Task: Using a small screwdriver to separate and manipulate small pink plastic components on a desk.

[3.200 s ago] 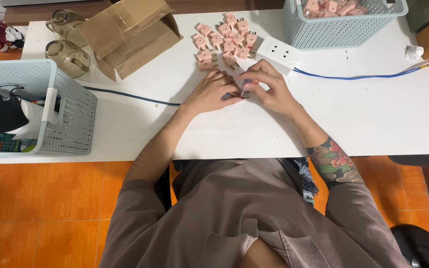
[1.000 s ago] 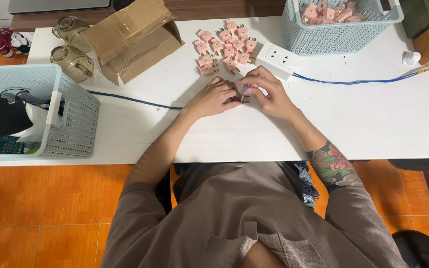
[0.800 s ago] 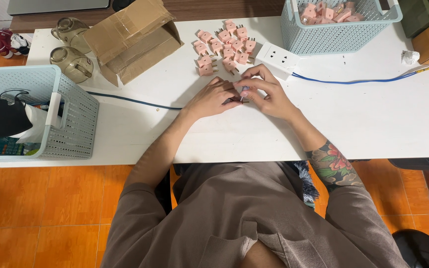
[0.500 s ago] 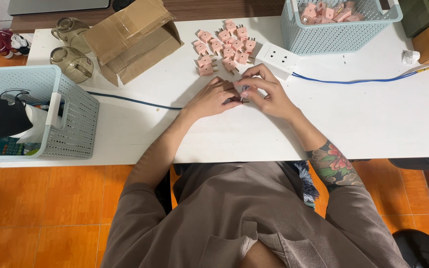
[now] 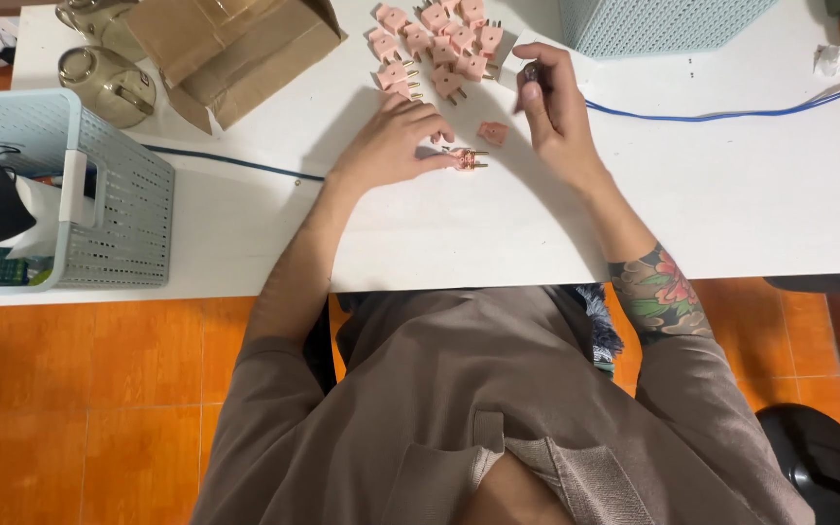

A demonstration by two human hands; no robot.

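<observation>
My left hand (image 5: 396,141) rests on the white table (image 5: 731,214), its fingertips pinching a pink plug (image 5: 466,158) with brass prongs that lies flat. A loose pink plug half (image 5: 493,132) lies just to the right of it, between my hands. My right hand (image 5: 556,107) is lifted a little further back and right, fingers closed round a small dark tool (image 5: 531,73). Behind both hands lies a pile of several more pink plugs (image 5: 435,44).
A torn cardboard box (image 5: 235,49) and two glass mugs (image 5: 99,73) stand at the back left. A pale mesh basket (image 5: 109,194) holds dark items at the left edge; another basket (image 5: 663,24) stands back right. A blue cable (image 5: 731,114) crosses the table. A black stool (image 5: 819,457) stands lower right.
My hands were together over one plug; now they are apart. The right hand has gone back and right with the dark tool, and a pink half lies on the table.
</observation>
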